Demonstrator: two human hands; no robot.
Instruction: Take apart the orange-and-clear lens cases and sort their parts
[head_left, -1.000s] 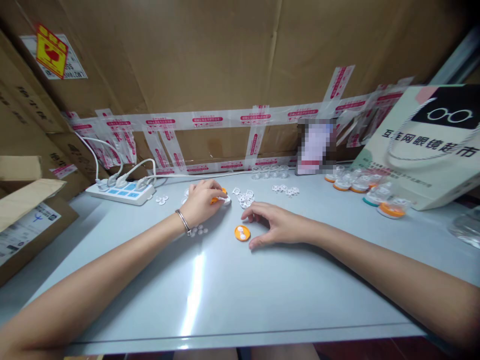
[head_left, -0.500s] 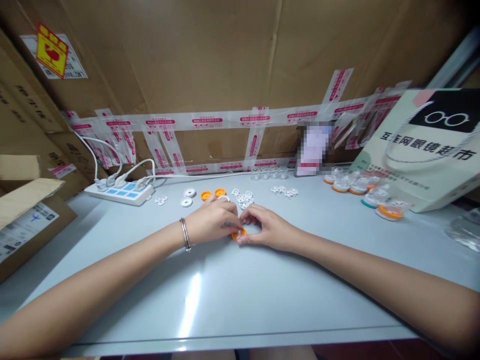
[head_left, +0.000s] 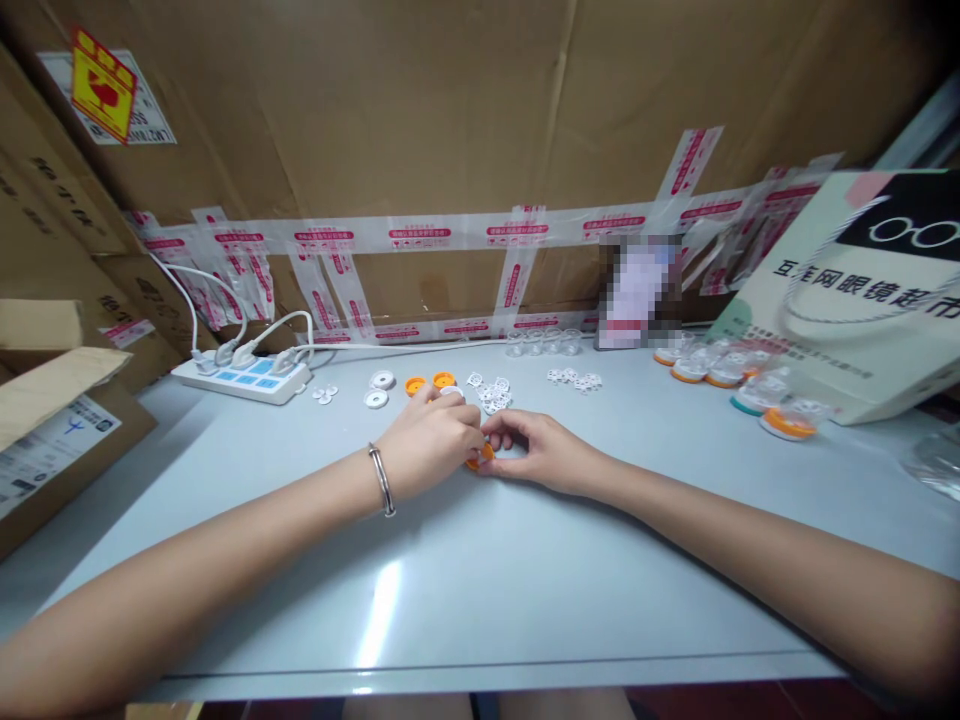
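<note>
My left hand and my right hand meet at the middle of the pale grey table. Both pinch a small orange disc that lies between their fingertips on the tabletop; only its edge shows. A metal bangle circles my left wrist. Just beyond my left hand lie two more orange discs, two white rings and a heap of small white plastic pieces.
A white power strip with plugged cables sits at the back left. Finished clear-and-orange pieces cluster at the back right beside a printed paper bag. Taped cardboard boxes wall in the back and left.
My left hand left the discs at the back and came to the orange disc near my right hand. Both hands closed on it and hold it there now.
</note>
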